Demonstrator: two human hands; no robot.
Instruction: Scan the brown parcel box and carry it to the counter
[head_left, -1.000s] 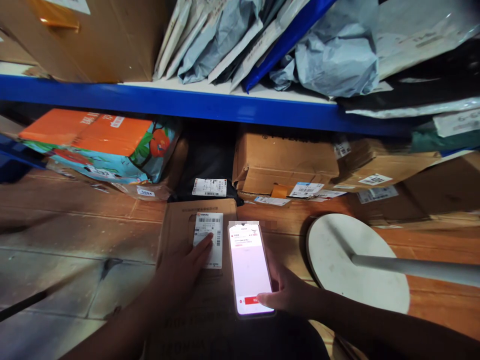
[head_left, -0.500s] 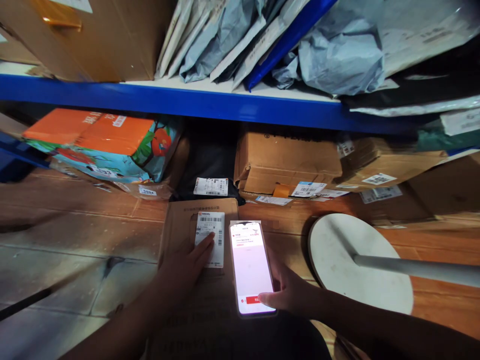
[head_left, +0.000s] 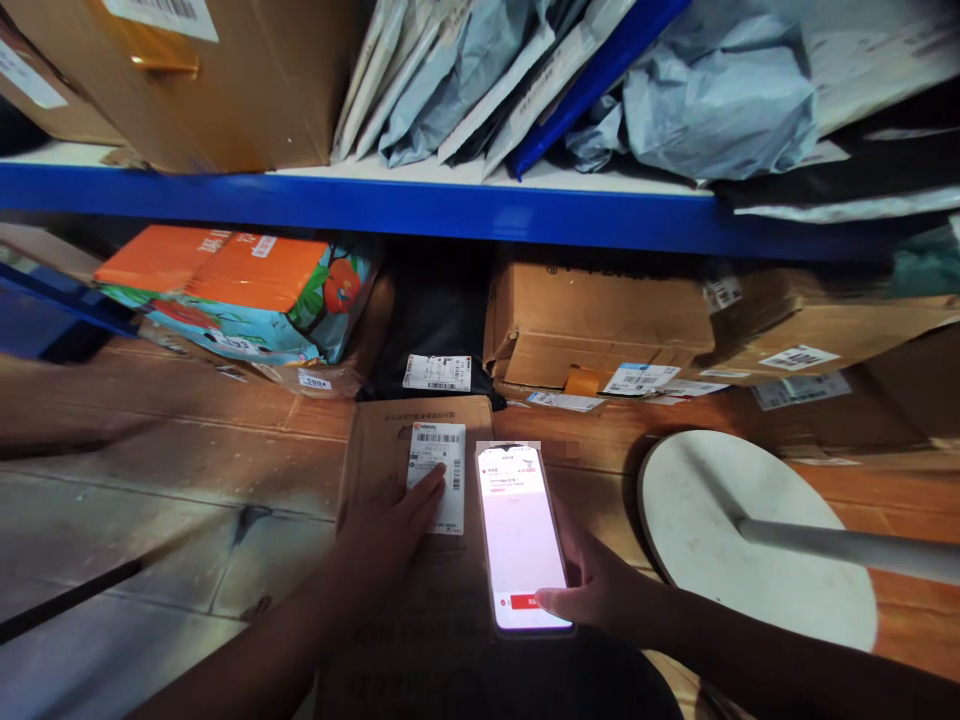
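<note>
My right hand (head_left: 592, 580) is wrapped round a smartphone (head_left: 525, 540), its lit screen facing up. The thumb lies over a red button at the bottom of the display. On a brown cardboard box (head_left: 367, 450) standing below the shelf, my left hand (head_left: 386, 530) rests with its fingers stretched out. Its fingertips touch the white shipping label (head_left: 450, 500) stuck to that box. Further down, the box is in deep shadow. Just behind it lies a black parcel (head_left: 442, 290) with its own white label (head_left: 437, 373).
A blue shelf edge (head_left: 420, 205) runs across, with grey mailing bags (head_left: 720, 110) and a large carton (head_left: 247, 90) above. Underneath sit an orange fruit-print box (head_left: 225, 270) and brown cartons (head_left: 607, 320). A round white base (head_left: 697, 500) with a pole stands on the right.
The whole view has shifted, so everything sits slightly further right in the picture. Both hands keep their places on the label and the smartphone.
</note>
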